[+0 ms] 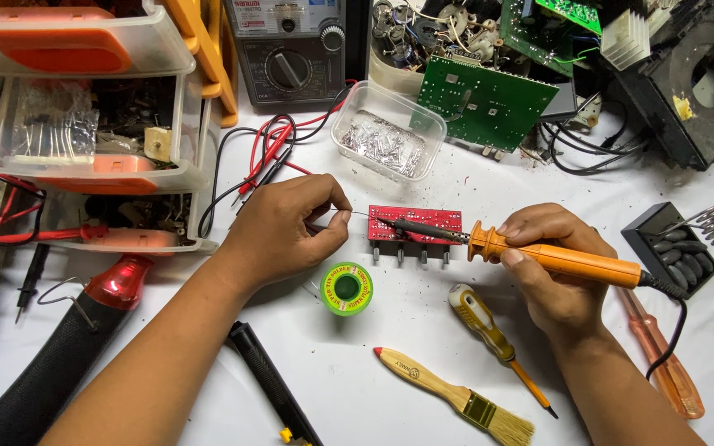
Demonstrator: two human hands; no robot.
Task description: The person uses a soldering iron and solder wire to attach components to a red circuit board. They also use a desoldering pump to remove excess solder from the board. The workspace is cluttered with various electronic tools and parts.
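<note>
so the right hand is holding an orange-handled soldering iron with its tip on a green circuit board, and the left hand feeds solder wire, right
Not quite: the small circuit board under the tip is red, not green. The head view shows the right hand holding the orange-handled soldering iron with its tip on that red board, while the left hand pinches thin solder wire toward it.

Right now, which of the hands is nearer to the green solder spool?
Left. The left hand sits just above and left of the solder spool; the right hand holds the soldering iron farther to its right.
</note>
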